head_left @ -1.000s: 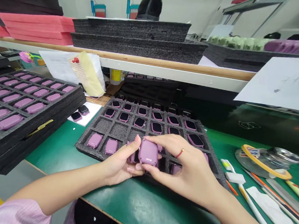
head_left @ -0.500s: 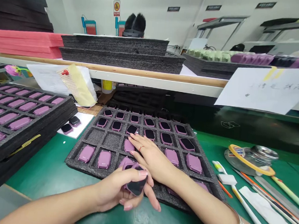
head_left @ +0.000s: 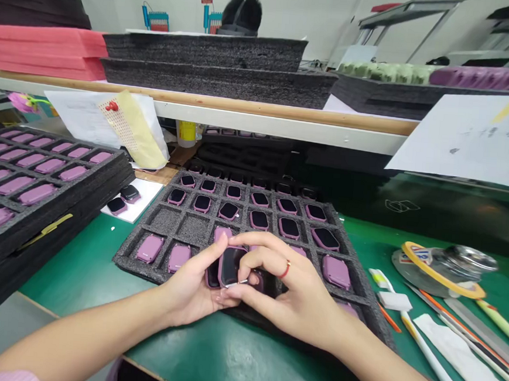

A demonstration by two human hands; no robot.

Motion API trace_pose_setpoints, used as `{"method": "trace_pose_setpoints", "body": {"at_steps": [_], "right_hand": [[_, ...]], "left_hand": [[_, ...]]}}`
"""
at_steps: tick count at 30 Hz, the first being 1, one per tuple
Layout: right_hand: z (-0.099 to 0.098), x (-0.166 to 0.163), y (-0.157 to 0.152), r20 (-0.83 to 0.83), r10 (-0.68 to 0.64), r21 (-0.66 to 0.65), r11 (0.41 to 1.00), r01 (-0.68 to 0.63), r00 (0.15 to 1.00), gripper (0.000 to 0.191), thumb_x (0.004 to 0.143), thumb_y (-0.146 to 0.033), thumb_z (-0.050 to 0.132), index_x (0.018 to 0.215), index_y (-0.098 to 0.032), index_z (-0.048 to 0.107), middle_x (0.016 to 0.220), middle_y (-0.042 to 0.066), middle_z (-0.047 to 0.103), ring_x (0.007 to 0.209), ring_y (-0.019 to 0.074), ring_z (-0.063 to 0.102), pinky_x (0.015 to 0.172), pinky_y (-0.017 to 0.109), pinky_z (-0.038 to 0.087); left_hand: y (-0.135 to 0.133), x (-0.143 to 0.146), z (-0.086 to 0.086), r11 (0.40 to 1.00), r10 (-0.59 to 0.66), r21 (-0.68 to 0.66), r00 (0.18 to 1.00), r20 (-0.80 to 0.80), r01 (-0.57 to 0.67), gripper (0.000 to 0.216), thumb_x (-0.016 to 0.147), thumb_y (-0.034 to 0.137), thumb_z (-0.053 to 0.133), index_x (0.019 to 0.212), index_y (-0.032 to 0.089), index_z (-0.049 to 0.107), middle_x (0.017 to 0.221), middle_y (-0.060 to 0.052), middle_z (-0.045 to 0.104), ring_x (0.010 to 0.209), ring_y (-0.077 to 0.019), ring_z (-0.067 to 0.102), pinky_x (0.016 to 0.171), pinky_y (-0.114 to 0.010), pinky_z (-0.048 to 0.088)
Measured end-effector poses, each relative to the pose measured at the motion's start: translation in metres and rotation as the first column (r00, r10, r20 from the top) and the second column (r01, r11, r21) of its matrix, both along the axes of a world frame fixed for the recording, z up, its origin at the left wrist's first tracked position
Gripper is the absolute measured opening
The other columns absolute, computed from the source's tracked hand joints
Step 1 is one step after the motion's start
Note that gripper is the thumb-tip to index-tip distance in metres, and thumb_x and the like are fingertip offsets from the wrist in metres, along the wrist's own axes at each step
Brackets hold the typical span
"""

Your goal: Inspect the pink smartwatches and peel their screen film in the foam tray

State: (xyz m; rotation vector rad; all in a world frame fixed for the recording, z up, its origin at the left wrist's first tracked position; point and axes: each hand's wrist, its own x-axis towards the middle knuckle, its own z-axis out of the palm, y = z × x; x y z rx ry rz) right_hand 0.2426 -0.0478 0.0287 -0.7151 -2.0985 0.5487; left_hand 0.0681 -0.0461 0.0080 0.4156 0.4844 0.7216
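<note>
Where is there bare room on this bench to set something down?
Two empty cells in the foam tray sit behind the front-left devices; green mat lies between tray and left stack. Crowded: the tray's front middle, around the left hand and right hand.

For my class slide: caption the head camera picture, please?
Left hand and right hand hold a pink device over a black foam tray.

Electronics workshop (green workbench [head_left: 233, 353], stacked foam trays [head_left: 201, 78])

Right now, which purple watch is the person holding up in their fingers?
The watch pinched between the left hand and right hand, its black screen showing. The other watches lie in the holes of the foam tray.
</note>
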Motion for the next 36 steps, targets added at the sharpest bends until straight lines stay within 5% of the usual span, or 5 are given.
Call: {"method": "trace_pose_setpoints", "body": {"at_steps": [5,10,16,28,36], "right_hand": [[0.002,-0.002,0.000,-0.154,-0.158,0.088,0.981,0.173,0.975,0.010,0.088,-0.019,0.073,0.080,-0.022,0.068,0.092,0.004,0.076,0.087,0.0182,0.073,0.078,0.032,0.061],[0.006,0.002,-0.002,-0.450,-0.315,-0.111,0.948,0.297,0.836,0.011,0.090,-0.019,0.071,0.081,-0.025,0.069,0.085,0.001,0.075,0.063,0.0129,0.071,0.062,0.027,0.063],[-0.006,0.000,-0.001,-0.157,-0.104,-0.160,0.984,0.078,0.982,0.057,0.076,-0.038,0.086,0.127,-0.027,0.062,0.129,0.008,0.066,0.124,0.0234,0.064,0.107,0.040,0.055],[-0.010,-0.003,-0.004,-0.048,-0.007,-0.148,0.989,0.000,0.999,0.043,0.093,-0.028,0.067,0.134,-0.030,0.055,0.133,0.007,0.062,0.127,0.0216,0.060,0.111,0.042,0.051],[0.004,0.000,-0.008,-0.362,-0.226,-0.162,0.971,0.178,0.904,0.033,0.093,-0.016,0.066,0.123,-0.029,0.064,0.127,0.004,0.072,0.118,0.0213,0.070,0.104,0.039,0.059]], "left_hand": [[-0.002,0.002,0.000,1.000,-0.010,0.006,1.000,0.025,0.010,0.048,0.073,0.056,0.082,0.075,0.010,0.068,0.062,-0.001,0.060,0.043,-0.0030,0.044,0.044,-0.015,0.028],[-0.001,-0.002,0.001,0.999,-0.026,0.032,1.000,0.013,0.025,0.058,0.072,0.061,0.081,0.092,0.007,0.073,0.077,-0.009,0.071,0.043,-0.0023,0.044,0.045,-0.017,0.029],[0.003,-0.006,0.002,0.998,-0.017,0.057,0.998,0.067,0.013,0.058,0.074,0.064,0.078,0.093,0.010,0.075,0.075,-0.006,0.071,0.043,-0.0025,0.044,0.045,-0.017,0.035],[0.002,-0.006,0.004,0.995,-0.024,0.097,0.998,0.058,0.018,0.062,0.072,0.068,0.077,0.095,0.010,0.076,0.077,-0.007,0.071,0.044,-0.0017,0.041,0.046,-0.017,0.027],[-0.001,-0.004,0.004,0.994,-0.007,0.113,1.000,0.018,0.005,0.059,0.073,0.067,0.076,0.092,0.011,0.076,0.076,-0.006,0.069,0.044,-0.0019,0.035,0.048,-0.021,0.023]]}}
